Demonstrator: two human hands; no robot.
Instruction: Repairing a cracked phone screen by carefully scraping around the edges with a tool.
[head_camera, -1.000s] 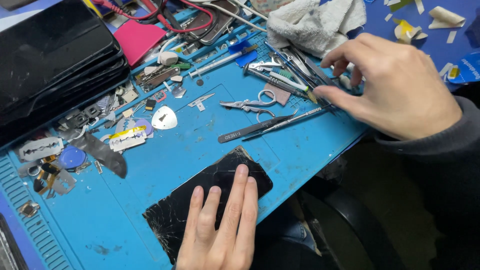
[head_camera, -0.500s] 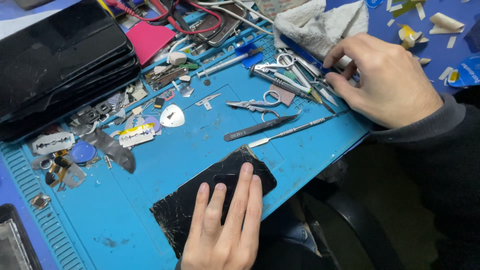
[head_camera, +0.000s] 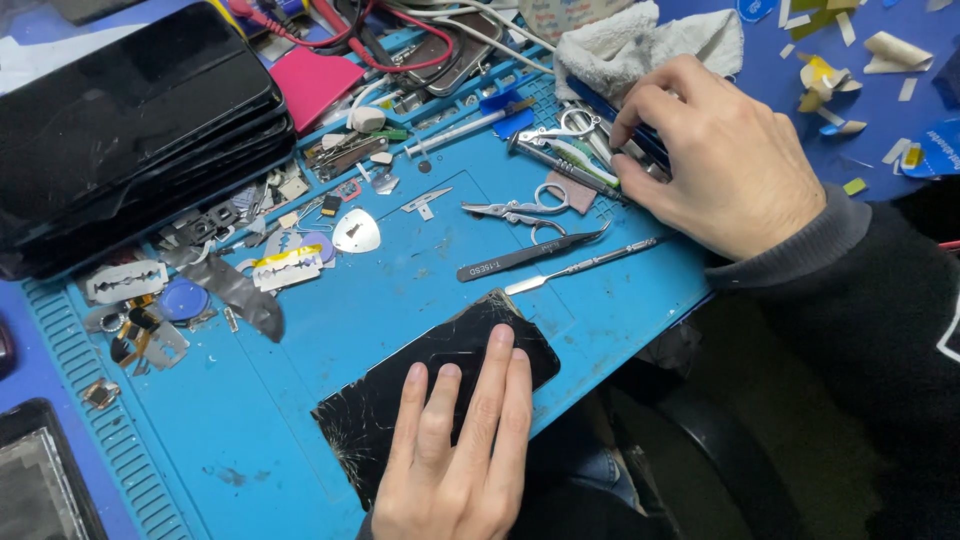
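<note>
1. Pressing flat on the cracked phone screen (head_camera: 440, 395), the left hand (head_camera: 460, 460) lies with its fingers (head_camera: 495, 385) stretched out and close together, gripping nothing, only pinning the dark panel to the blue repair mat (head_camera: 400, 290) at the near edge of the counter.
2. Compared with a second ago, the right hand (head_camera: 725, 165) has drawn its fingers together over the tool cluster at the far right of the mat, beside the scissors (head_camera: 565, 130) and under the grey cloth (head_camera: 640, 45). Its fingertips are curled narrow onto a thin tool there; which tool I cannot tell, since the hand covers it.
3. The black tweezers (head_camera: 530, 255) and the slim metal spudger (head_camera: 585, 265) lie untouched between the two hands, just far of the screen.
4. The screen has kept its place under the left palm, tilted the same way, cracks showing at its near-left corner.
5. Judging by this, one hand steadies the panel while the other is picking a tool.
6. Further left sit razor blades (head_camera: 125, 280), a white pick (head_camera: 357, 232) and a stack of black devices (head_camera: 130, 120).
</note>
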